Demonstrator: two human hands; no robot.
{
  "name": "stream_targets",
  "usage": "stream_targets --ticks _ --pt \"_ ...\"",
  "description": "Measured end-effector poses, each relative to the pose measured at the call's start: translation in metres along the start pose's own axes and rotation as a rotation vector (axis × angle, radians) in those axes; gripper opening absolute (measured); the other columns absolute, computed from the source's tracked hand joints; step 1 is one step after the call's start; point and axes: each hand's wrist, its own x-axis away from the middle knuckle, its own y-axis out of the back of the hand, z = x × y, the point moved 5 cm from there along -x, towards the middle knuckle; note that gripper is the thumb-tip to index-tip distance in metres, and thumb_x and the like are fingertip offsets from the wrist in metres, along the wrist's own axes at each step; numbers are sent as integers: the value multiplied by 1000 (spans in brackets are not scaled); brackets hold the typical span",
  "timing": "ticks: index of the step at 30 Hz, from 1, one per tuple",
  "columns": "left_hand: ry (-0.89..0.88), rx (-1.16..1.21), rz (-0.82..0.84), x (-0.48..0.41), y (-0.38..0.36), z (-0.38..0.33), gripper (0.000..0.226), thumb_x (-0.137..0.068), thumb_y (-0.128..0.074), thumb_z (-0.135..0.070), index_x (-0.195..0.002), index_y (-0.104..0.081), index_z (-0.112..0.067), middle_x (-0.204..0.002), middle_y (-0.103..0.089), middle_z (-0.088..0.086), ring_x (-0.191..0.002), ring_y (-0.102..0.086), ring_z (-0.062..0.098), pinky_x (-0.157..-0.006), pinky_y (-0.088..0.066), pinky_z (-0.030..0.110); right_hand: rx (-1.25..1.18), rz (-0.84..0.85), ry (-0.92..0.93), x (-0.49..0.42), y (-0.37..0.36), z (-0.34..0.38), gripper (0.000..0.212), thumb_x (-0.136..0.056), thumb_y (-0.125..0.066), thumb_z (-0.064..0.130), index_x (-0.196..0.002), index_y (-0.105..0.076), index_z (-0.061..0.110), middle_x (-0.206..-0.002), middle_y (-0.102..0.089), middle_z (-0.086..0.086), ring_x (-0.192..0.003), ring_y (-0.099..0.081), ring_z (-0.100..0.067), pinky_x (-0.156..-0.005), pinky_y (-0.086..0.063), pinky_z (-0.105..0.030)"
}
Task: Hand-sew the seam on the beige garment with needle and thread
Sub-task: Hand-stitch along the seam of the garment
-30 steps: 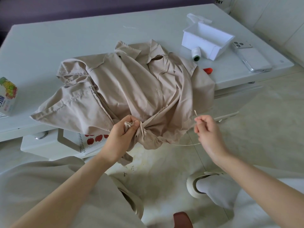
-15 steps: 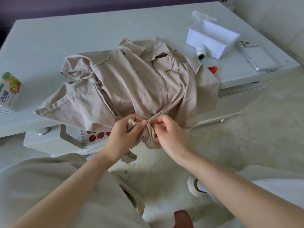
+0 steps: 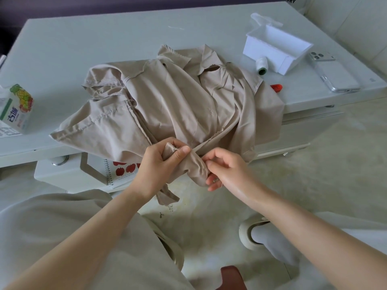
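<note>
Well, my left hand (image 3: 159,162) is clamped on a bunched fold of the beige garment (image 3: 178,101), thumb pressed on top, just off the near edge of the table (image 3: 83,49). My right hand (image 3: 226,170) meets it there, thumb and forefinger pinched on the same fold and the lower fingers curled beneath it. The needle is too small to make out, so I cannot tell whether it sits in that pinch. I judge this to be mid-stitch, setting the point into the seam. The next move calls for holding the fold taut with the left, pushing through close to the edge, then drawing the thread clear. Most of the garment lies heaped on the table's middle, its hem spilling over the near edge. A thread spool (image 3: 261,66), white box (image 3: 276,47) and phone (image 3: 333,74) sit toward the table's far right corner.
</note>
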Motion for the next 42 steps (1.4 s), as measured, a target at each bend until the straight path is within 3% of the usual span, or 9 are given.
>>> stream_targets --ticks 5,12,18,23,28,37,42 --pt "26 48 25 0 0 2 14 -89 -59 -16 -78 -65 -10 -69 -66 -8 -69 -63 5 -66 -50 16 4 58 38 1 2 0 25 -96 -47 1 -79 -59 16 -65 -59 2 -54 -55 -6 -54 -53 -24" --pt "43 113 56 -1 -3 1 16 -84 -59 -24 -78 -65 -10 -68 -67 -8 -67 -62 4 -64 -48 15 -5 98 80 2 4 2 25 -96 -44 -2 -80 -57 13 -64 -57 3 -55 -55 -6 -59 -54 -23" --pt "39 96 80 -1 -4 2 14 -90 -58 -15 -79 -64 -8 -65 -66 -10 -64 -61 1 -61 -46 13 1 145 89 3 2 6 26 -97 -42 -2 -80 -56 12 -64 -62 3 -58 -59 -8 -63 -53 -21" --pt "64 93 111 -1 -6 5 16 -90 -58 -16 -76 -63 -10 -63 -65 -11 -62 -59 1 -62 -46 13 14 200 92 4 -2 11 26 -97 -43 -2 -80 -58 11 -68 -63 -2 -59 -59 -8 -70 -58 -30" --pt "96 40 178 1 -14 9 22 -83 -59 -32 -75 -64 -12 -61 -64 -8 -60 -58 3 -62 -46 15 15 252 78 5 -6 12 26 -97 -45 1 -79 -58 14 -68 -63 -1 -60 -62 -9 -64 -51 -19" --pt "120 73 158 1 -11 10 22 -78 -60 -37 -77 -66 -15 -65 -63 -12 -61 -56 1 -59 -44 13 -55 175 67 4 -4 5 20 -98 -44 5 -85 -57 12 -60 -64 8 -61 -61 -6 -62 -47 -15" --pt "165 34 198 1 -9 11 11 -87 -60 -23 -87 -69 -18 -76 -70 -7 -68 -61 1 -62 -47 13 -77 132 41 1 -5 3 17 -96 -48 8 -81 -53 14 -55 -62 7 -58 -61 -6 -65 -50 -19"
